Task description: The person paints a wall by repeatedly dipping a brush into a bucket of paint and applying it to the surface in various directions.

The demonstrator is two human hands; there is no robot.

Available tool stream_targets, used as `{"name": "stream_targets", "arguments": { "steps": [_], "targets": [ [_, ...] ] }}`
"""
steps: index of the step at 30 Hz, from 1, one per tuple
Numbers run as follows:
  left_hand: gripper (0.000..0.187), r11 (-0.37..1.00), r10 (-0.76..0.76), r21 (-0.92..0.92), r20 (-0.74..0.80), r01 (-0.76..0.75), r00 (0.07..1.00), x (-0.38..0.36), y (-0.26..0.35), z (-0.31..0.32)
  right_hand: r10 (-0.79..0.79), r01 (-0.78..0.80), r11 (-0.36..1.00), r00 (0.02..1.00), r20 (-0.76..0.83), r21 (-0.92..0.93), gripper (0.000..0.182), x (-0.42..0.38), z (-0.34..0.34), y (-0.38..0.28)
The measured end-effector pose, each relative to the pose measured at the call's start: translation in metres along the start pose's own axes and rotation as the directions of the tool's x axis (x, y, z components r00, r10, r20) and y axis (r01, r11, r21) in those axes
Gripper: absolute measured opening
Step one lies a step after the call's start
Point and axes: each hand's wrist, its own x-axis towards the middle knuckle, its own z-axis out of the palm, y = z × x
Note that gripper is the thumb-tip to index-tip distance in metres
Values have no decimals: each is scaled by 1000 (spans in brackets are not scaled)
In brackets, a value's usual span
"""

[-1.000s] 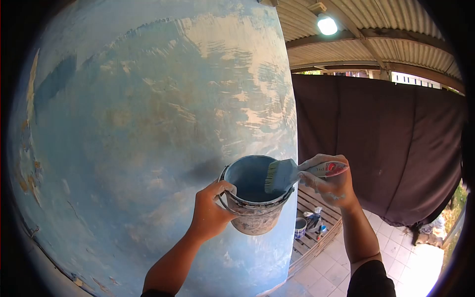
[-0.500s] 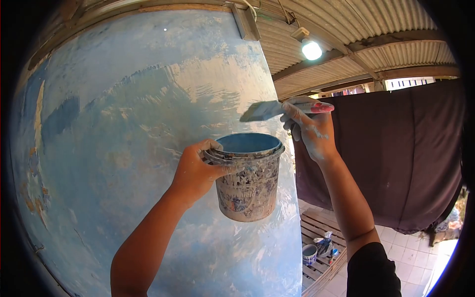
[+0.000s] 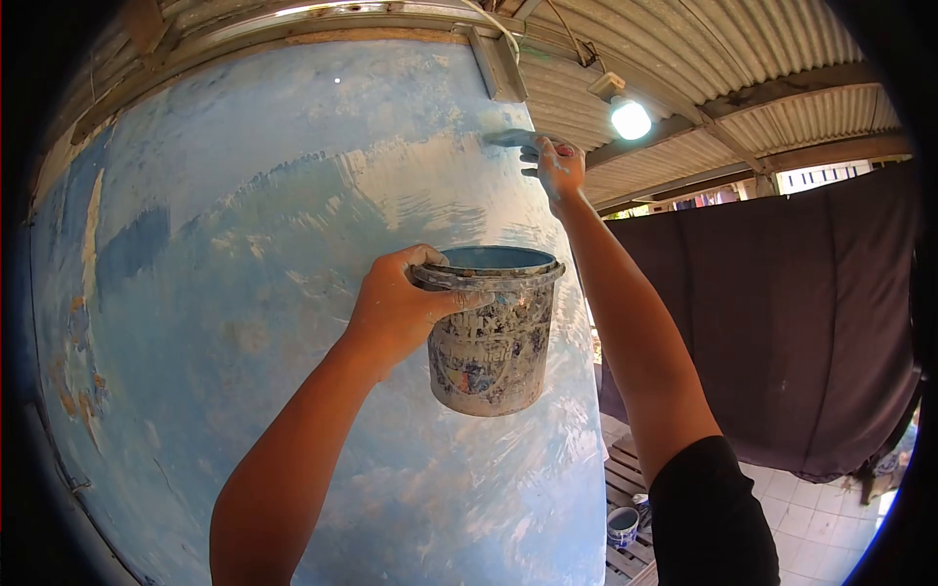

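My left hand [image 3: 401, 303] grips the rim of a paint-stained bucket [image 3: 489, 356], thumb over the edge and fingers against its side. Blue shows inside the bucket, which hangs upright in front of the wall. Higher up, my right hand [image 3: 560, 171] is closed around a paintbrush [image 3: 518, 138] whose bristles point left, at the wall's upper right edge. The wall [image 3: 254, 283] carries patchy blue paint, with a pale cream area near the brush.
A lit bulb [image 3: 630, 118] hangs under the corrugated roof [image 3: 645, 39]. On the right a dark cloth [image 3: 762, 322] hangs above floor tiles [image 3: 806, 518]. A small bucket [image 3: 622, 525] stands on a slatted wooden platform [image 3: 625, 476] at the lower right.
My right hand has moved up and slightly left with the brush, from above the bucket to the wall's upper edge. My left hand still holds the bucket at nearly the same place.
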Motion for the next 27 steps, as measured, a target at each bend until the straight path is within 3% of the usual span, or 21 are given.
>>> {"name": "stream_targets", "arguments": {
  "steps": [3, 4, 7, 11, 15, 16, 17, 19, 21, 23, 27],
  "targets": [
    [37, 1000, -10, -1, 17, 10, 1000, -2, -5, -6, 21, -31, 992, 996, -84, -119, 30, -15, -18, 16],
    [37, 1000, -10, 12, 27, 10, 1000, -3, -6, -10, 101, -118, 982, 988, -116, -149, 32, -24, -19, -10],
    [37, 999, -27, 36, 18, 26, 999, -11, 5, -8, 105, -121, 979, 989, -105, -164, 33, -9, -37, -41],
    [38, 999, -38, 28, -7, 38, 999, -12, 5, -8, -47, 41, 998, 990, -134, -47, 35, 3, -28, -46],
    [38, 998, -58, 19, 2, 58, 998, -12, 3, -6, 92, -73, 994, 961, -260, 83, 29, -4, -58, 21],
    [37, 998, -66, 10, 14, 66, 998, -12, 1, -6, 157, -164, 986, 943, -293, 0, 27, -10, -66, 16],
    [36, 997, -73, 4, 24, 73, 997, -11, 0, -7, 159, -167, 986, 942, -295, -3, 27, -12, -76, 11],
    [35, 999, -33, -6, 22, 33, 999, -6, -11, -6, 167, -181, 977, 978, -128, -113, 29, -6, -89, -2],
    [34, 1000, 2, -15, 26, -2, 1000, -3, -18, -4, 200, -218, 968, 970, -140, -124, 30, 5, -83, -9],
    [34, 1000, 27, -10, 36, -26, 999, -2, -20, 2, 126, -113, 988, 983, -131, 102, 29, 11, -75, -2],
    [36, 998, -19, -62, 62, 23, 998, -1, -19, 13, 84, -76, 996, 984, -156, 52, 28, -31, -87, 27]
  ]
}}
